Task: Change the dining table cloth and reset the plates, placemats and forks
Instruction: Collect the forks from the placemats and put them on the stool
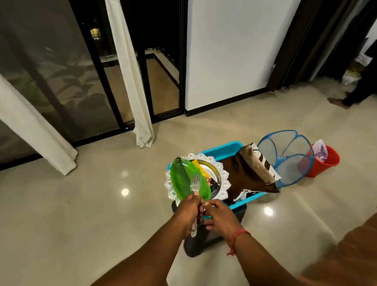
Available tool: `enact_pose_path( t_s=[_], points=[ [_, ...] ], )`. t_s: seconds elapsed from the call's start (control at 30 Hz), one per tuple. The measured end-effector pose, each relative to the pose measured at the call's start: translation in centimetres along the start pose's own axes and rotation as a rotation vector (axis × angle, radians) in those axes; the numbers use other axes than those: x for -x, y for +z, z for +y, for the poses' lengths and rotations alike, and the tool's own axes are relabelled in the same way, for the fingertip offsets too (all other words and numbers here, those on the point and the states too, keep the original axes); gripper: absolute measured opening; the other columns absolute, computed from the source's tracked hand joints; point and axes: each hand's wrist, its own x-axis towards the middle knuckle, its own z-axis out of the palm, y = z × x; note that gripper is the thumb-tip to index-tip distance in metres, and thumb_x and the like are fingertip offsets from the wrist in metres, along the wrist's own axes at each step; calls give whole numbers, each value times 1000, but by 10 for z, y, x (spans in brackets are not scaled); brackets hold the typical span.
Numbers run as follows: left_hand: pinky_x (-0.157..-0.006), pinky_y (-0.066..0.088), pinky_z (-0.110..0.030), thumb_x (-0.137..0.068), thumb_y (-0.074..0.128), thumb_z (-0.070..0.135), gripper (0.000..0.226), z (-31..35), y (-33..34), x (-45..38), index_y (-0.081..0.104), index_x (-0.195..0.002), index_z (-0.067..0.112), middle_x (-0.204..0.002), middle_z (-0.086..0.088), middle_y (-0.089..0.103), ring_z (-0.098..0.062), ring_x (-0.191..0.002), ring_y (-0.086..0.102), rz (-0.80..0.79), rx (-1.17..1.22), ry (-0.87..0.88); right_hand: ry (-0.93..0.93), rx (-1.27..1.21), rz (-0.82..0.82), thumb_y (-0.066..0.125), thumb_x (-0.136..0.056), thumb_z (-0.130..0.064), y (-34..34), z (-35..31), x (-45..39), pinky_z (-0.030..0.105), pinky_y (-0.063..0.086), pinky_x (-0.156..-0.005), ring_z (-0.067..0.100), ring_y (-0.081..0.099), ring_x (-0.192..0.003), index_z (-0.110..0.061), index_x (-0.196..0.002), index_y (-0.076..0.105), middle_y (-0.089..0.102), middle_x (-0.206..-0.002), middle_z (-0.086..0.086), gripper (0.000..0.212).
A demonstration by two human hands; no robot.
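Both your hands are out in front, meeting over a blue tub (222,148) that sits on a dark stool (199,240) on the glossy floor (84,213). Your left hand (188,209) is curled around a bunch of forks (195,182), tines pointing up and away from you, handles poking out below your palm. Your right hand (218,215), red thread (237,238) at the wrist, is right up against the left one, fingertips pinching at the fork handles where the two hands touch.

Just behind the tines there's a green leaf-shaped placemat (179,179), tilted up on edge and touching your left hand; whether the left hand grips it too, you can't tell from here. Under it, in the tub, lies a round steel plate (212,171) on a silvery lace-edged placemat (224,181), with something yellow and orange tucked between.

On the right half of the tub is a folded brown cloth (247,171) with a white patterned face showing, draped over the rim. Just beside the tub stands a blue mesh hamper (285,156), and touching that, a red bucket (328,163).

At the right edge, a brown-covered worktop (356,251) corner shows. Far right, another person's leg (363,86) in dark trousers. Cream curtains (126,63) hang by the dark glass doors (42,43).
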Motion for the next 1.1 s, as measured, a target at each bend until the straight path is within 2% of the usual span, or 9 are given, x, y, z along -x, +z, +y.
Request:
enact_pose_path(
  t_s=[0.13, 0.2, 0.3, 0.43, 0.57, 0.7, 0.87, 0.93, 1.1],
  points=[
    [-68, 45, -33, -105, 36, 30, 34, 48, 1, -64, 53, -79, 17, -68, -4, 59, -17, -60, 52, 30, -12, 2, 13, -10, 47, 55, -100, -31, -10, -40, -48, 30, 58, -75, 20, 70, -88, -24, -102, 54, 67, -102, 3, 7],
    [-71, 45, -35, -105, 35, 24, 33, 61, 6, -83, 52, -77, 17, -70, -5, 58, -19, -64, 53, 20, 20, -41, 8, 47, 50, 54, -100, -27, -12, -45, -69, 29, 55, -71, 19, 69, -85, -23, -101, 53, 67, -100, 4, 4],
    [-63, 48, -33, -105, 35, 20, 32, 67, 17, -116, 53, -78, 16, -66, -5, 56, -21, -64, 54, -33, 57, -127, -39, 180, 53, 58, -97, -23, -21, -48, -108, 31, 51, -74, 17, 64, -80, -21, -94, 56, 66, -91, 1, 4],
    [-45, 45, -17, -105, 35, 15, 29, 81, 33, -151, 53, -82, 16, -63, -2, 61, -13, -52, 59, -35, 35, -159, -85, 286, 17, 61, -95, -13, -39, -62, -159, 16, 41, -65, 6, 57, -69, -25, -75, 59, 64, -78, -6, 23],
    [-52, 42, -20, -108, 34, 25, 33, 84, 48, -183, 57, -85, 19, -67, 1, 63, -12, -58, 56, 46, 55, -224, -11, 300, -150, 58, -94, -5, -57, -63, -210, 18, 42, -64, -2, 58, -65, -23, -65, 63, 64, -66, -24, 34],
    [-56, 43, -23, -109, 32, 30, 34, 84, 64, -214, 57, -88, 21, -79, -2, 62, -14, -66, 56, 95, 102, -295, 22, 315, -227, 58, -90, 3, -71, -62, -249, 19, 40, -60, -3, 54, -57, -22, -60, 59, 59, -52, -24, 39],
    [-64, 49, -26, -108, 34, 33, 34, 81, 85, -231, 61, -93, 21, -87, -3, 67, -15, -74, 60, 140, 174, -384, 42, 383, -319, 58, -87, 3, -91, -49, -284, 24, 44, -60, -1, 54, -60, -19, -58, 62, 65, -72, -13, 36],
    [-59, 49, -23, -107, 38, 29, 27, 82, 87, -235, 61, -96, 20, -84, -3, 65, -15, -69, 59, 183, 151, -404, 51, 439, -321, 62, -87, -2, -91, -45, -295, 26, 44, -58, -3, 50, -52, -19, -56, 59, 60, -56, -13, 35],
    [-76, 47, -37, -86, 48, 39, 25, 75, 83, -256, 61, -91, 19, -95, -14, 68, -22, -79, 60, 271, -4, -374, 53, 598, -245, 65, -88, -12, -95, -41, -317, 28, 29, -54, 16, 39, -60, -16, -52, 41, 39, -54, -2, 44]
  ],
)
